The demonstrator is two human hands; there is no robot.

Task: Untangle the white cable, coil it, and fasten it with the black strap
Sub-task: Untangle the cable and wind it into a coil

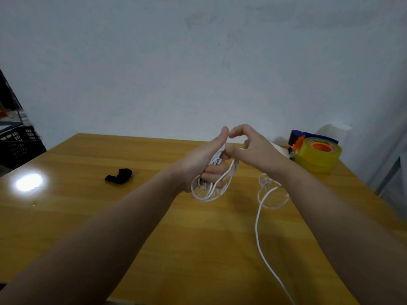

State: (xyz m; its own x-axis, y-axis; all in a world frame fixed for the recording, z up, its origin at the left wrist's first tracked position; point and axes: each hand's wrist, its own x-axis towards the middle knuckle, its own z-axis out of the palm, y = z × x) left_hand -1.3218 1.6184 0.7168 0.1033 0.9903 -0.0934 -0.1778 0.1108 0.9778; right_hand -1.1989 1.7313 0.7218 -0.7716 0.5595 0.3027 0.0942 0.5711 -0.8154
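Your left hand (204, 164) grips looped white cable (256, 225), left of the tape dispenser (317, 153). Your right hand (253, 148) pinches a strand at that bundle. Slack trails nearer you than the dispenser. The black strap (119, 176) lies far left of it, untouched.

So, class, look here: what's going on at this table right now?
A person is partway through coiling the white cable. The left hand grips a bundle of loops above the table, and the right hand pinches a strand at the bundle's top. The rest of the cable lies loose on the table, trailing to the near edge. The black strap lies untouched to the left, so nothing is fastened yet.
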